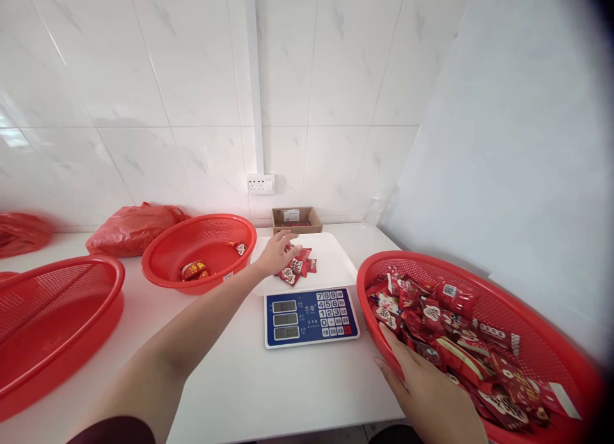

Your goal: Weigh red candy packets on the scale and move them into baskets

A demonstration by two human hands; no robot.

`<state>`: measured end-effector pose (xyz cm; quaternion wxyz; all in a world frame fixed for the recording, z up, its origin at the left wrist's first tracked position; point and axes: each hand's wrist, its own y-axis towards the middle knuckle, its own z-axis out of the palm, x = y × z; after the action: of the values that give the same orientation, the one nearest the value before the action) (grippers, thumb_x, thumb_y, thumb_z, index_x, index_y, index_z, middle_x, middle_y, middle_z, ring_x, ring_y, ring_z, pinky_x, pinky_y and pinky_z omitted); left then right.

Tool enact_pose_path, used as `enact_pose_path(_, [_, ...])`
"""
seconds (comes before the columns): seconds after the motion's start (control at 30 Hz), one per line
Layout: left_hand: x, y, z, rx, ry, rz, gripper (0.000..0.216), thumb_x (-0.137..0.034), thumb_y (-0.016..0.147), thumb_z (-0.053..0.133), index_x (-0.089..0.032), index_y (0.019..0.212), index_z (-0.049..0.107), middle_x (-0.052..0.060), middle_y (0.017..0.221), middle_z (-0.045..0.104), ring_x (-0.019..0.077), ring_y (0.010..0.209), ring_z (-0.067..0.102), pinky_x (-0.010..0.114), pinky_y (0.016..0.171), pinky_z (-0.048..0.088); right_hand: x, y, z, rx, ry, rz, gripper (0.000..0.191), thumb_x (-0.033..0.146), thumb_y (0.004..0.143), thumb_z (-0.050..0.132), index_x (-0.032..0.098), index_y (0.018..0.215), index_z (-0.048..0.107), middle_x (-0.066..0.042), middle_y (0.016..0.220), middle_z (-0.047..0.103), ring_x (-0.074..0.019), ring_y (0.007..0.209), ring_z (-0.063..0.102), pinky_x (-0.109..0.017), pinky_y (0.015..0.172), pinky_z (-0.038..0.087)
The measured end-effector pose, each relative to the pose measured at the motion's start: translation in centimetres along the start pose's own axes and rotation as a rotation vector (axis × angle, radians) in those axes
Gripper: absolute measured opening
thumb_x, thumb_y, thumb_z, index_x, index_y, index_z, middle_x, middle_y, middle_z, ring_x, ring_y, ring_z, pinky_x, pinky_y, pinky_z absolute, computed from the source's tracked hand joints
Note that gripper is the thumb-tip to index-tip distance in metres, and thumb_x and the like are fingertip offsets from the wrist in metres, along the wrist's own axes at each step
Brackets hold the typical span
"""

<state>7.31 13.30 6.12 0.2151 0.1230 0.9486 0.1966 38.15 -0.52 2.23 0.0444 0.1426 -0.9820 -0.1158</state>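
Observation:
My left hand (277,257) reaches over the scale's white pan (330,252), fingers stretched out above a small pile of red candy packets (296,267). It covers part of the pile, so I cannot see whether the fingertips touch it. Below the pan is the blue keypad panel (311,317) of the digital scale, its small displays lit with digits. My right hand (426,386) grips the near rim of a large red basket (369,265), thumb outside and fingers over the edge. Many red-wrapped snack packets (460,341) fill this basket.
Left of the scale stands a red basket (158,268) with a few packets inside. Another red basket (115,290) is at the far left. Red plastic bags (129,229) and a small cardboard box (297,220) sit by the tiled wall. A pale panel (480,175) rises at right.

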Motion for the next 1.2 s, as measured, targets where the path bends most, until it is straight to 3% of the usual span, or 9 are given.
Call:
enact_pose_path(0.13, [1.2,-0.9,-1.6,-0.056,-0.04,-0.045,0.041,-0.044,0.093,0.03,-0.021,0.123,0.047,0.008,0.131,0.047,0.0165,0.125,0.04,0.032,0.103,0.033,0.1,0.0,-0.1,0.04,-0.022,0.011,0.049,0.037,0.091,0.025,0.02,0.13,0.049,-0.008,0.113,0.067,-0.0232,0.092,0.067,-0.033,0.065,0.056])
enact_pose_path(0.43, [4.6,-3.4,-3.5,-0.026,-0.009,-0.122,0.045,-0.048,0.09,0.033,-0.019,0.122,0.049,0.009,0.132,0.046,0.0208,0.128,0.036,0.038,0.106,0.029,0.0,0.0,0.2,0.041,-0.01,0.027,0.05,0.04,0.091,0.026,0.019,0.13,0.048,-0.008,0.114,0.066,-0.0251,0.091,0.067,-0.036,0.061,0.056])
enact_pose_path(0.63, [3.9,-2.0,-2.8,0.096,-0.016,-0.146,0.053,-0.053,0.089,0.031,-0.022,0.132,0.041,0.008,0.145,0.033,0.0225,0.134,0.028,0.038,0.107,0.027,0.3,0.1,-0.4,0.083,-0.025,0.064,0.051,0.045,0.09,0.026,0.024,0.132,0.047,-0.007,0.116,0.065,-0.0262,0.092,0.067,-0.037,0.059,0.056])
enact_pose_path(0.8, [2.5,0.7,-0.5,0.153,-0.034,-0.086,0.052,-0.048,0.089,0.035,-0.02,0.132,0.041,0.007,0.148,0.028,0.0213,0.137,0.019,0.037,0.11,0.018,0.3,0.1,-0.4,0.072,-0.023,0.079,0.049,0.045,0.089,0.029,0.026,0.129,0.051,-0.008,0.111,0.068,-0.0259,0.086,0.068,-0.035,0.056,0.055])
enact_pose_path(0.9, [2.4,1.6,0.9,0.159,-0.05,-0.071,0.047,-0.044,0.088,0.037,-0.017,0.125,0.049,0.009,0.141,0.039,0.0228,0.135,0.024,0.038,0.11,0.018,0.3,0.0,-0.3,0.075,-0.016,0.078,0.049,0.044,0.089,0.029,0.025,0.129,0.05,-0.008,0.112,0.067,-0.0262,0.088,0.068,-0.036,0.056,0.055])
enact_pose_path(1.0, [2.5,1.5,1.6,0.16,-0.084,-0.09,0.044,-0.045,0.089,0.035,-0.017,0.115,0.056,0.009,0.126,0.055,0.0229,0.124,0.041,0.037,0.105,0.027,0.3,0.0,-0.3,0.078,-0.019,0.08,0.049,0.043,0.089,0.029,0.024,0.13,0.049,-0.008,0.116,0.065,-0.0264,0.093,0.066,-0.036,0.058,0.055])
enact_pose_path(1.2, [2.1,-0.1,-0.1,0.092,-0.172,-0.208,0.05,-0.049,0.092,0.023,-0.019,0.116,0.055,0.008,0.121,0.059,0.0222,0.114,0.051,0.034,0.095,0.039,0.2,0.1,-0.3,0.082,-0.012,0.067,0.05,0.044,0.09,0.027,0.024,0.13,0.049,-0.007,0.115,0.066,-0.0257,0.094,0.066,-0.035,0.058,0.055])
